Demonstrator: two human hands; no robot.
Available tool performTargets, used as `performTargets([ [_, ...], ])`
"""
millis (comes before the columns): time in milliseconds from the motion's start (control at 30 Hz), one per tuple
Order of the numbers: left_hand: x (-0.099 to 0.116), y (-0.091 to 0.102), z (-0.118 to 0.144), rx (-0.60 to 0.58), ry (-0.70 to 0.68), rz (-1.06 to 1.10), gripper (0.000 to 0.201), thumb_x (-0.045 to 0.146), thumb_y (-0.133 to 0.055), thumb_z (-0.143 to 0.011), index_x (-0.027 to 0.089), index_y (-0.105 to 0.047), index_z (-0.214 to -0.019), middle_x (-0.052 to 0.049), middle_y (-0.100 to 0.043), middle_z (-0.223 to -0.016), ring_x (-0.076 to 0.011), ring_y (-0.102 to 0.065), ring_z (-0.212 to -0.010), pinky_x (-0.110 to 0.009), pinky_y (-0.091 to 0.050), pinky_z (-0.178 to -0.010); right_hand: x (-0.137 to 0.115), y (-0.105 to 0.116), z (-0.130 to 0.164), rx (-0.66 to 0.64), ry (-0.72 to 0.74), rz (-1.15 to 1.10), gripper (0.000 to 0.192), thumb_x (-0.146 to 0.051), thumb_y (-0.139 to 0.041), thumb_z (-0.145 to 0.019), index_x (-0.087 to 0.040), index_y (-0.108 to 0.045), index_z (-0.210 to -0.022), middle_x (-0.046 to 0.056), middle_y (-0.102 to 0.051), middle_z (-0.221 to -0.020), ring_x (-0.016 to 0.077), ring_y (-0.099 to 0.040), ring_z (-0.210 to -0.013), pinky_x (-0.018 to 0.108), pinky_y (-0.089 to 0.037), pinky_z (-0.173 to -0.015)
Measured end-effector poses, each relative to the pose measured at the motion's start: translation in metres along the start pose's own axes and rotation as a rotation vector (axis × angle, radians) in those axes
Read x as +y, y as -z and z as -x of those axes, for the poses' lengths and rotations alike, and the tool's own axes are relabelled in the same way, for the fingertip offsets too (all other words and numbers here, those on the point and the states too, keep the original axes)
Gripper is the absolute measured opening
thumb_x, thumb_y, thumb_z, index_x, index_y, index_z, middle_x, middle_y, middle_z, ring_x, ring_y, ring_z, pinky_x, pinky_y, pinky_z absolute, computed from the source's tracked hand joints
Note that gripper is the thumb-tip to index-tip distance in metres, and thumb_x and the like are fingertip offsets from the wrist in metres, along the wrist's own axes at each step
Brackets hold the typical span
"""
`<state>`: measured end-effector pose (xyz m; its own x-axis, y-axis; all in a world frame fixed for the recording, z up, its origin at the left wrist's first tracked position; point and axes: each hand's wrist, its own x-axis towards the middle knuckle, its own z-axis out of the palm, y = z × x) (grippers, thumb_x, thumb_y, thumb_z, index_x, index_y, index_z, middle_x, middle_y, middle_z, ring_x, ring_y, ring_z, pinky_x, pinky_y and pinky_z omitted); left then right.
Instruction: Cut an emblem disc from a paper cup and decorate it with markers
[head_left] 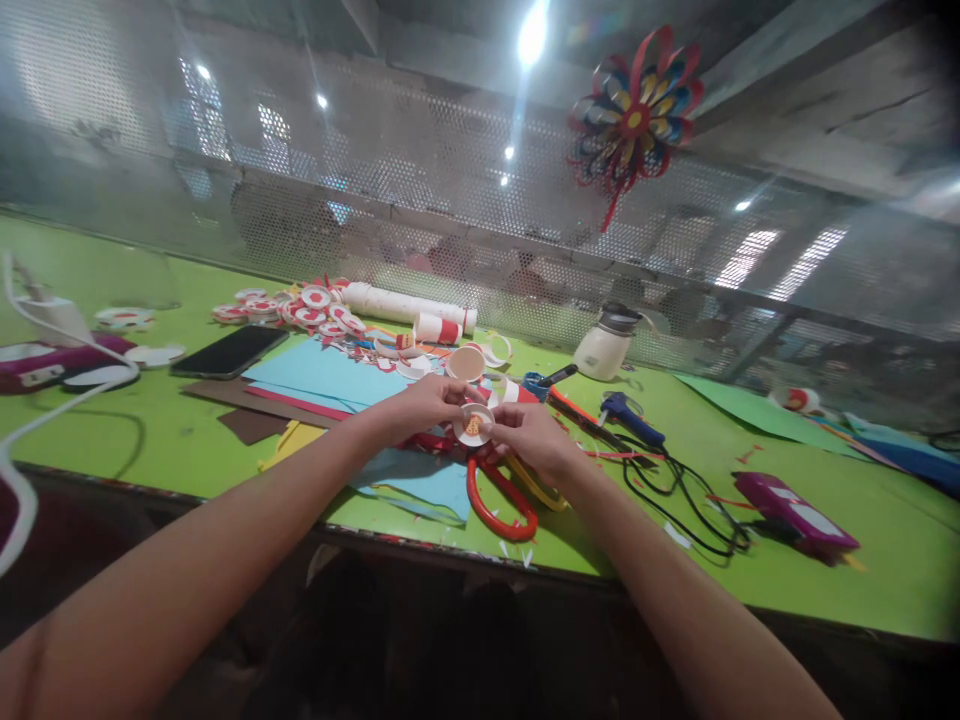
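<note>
Paper disc [474, 426], white with an orange print, sits above the bench [157, 440] near the front edge, the fingers of the left hand [435, 405] and right hand [536, 435] pinching opposite sides. It should prove light, fairly stiff yet easily creased; the rim seems the best hold.

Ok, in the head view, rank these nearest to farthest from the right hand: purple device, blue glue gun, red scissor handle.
1. Red scissor handle, just below the right hand.
2. Blue glue gun, right of the hand.
3. Purple device, farther right.
</note>
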<state>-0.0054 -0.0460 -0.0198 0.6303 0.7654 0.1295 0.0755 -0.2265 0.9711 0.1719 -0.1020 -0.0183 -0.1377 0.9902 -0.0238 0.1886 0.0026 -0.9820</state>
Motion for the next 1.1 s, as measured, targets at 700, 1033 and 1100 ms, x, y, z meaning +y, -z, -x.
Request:
performTargets([
  [700, 0.0012, 0.0052, 0.0006, -0.038, -0.060, 0.198, 0.056, 0.013, -0.064, -0.059, 0.010, -0.061, -0.115, -0.008, -0.069, -0.091, -0.0166, -0.061, -0.078, -0.026, -0.044, -0.066, -0.0055, -0.0040, 0.0015, 0.106, 0.111, -0.152, 0.017, -0.017, -0.076, -0.066, -0.016, -0.068, -0.082, 0.000, -0.069, -0.066, 0.0122, -0.062, -0.056, 0.026, -0.054, -0.058],
  [1033, -0.0005, 0.0021, 0.0014, -0.088, -0.127, 0.201, 0.073, 0.011, -0.080, -0.060, 0.016, -0.052, -0.128, -0.012, -0.067, -0.114, -0.0221, -0.062, -0.105, -0.037, -0.046, -0.091, -0.0052, -0.0030, 0.0010, 0.080, 0.126, -0.249, 0.021, -0.016, -0.072, -0.063, -0.014, -0.069, -0.084, 0.002, -0.069, -0.068, 0.0133, -0.062, -0.057, 0.028, -0.054, -0.059],
  [1100, -0.0023, 0.0027, 0.0002, -0.072, -0.123, 0.188, 0.067, 0.011, -0.080, -0.061, 0.015, -0.056, -0.124, -0.011, -0.068, -0.111, -0.0210, -0.063, -0.102, -0.038, -0.046, -0.092, -0.0043, -0.0032, 0.0002, 0.060, 0.124, -0.261, 0.021, -0.017, -0.071, -0.063, -0.014, -0.070, -0.083, 0.003, -0.069, -0.069, 0.0127, -0.062, -0.057, 0.028, -0.054, -0.060],
])
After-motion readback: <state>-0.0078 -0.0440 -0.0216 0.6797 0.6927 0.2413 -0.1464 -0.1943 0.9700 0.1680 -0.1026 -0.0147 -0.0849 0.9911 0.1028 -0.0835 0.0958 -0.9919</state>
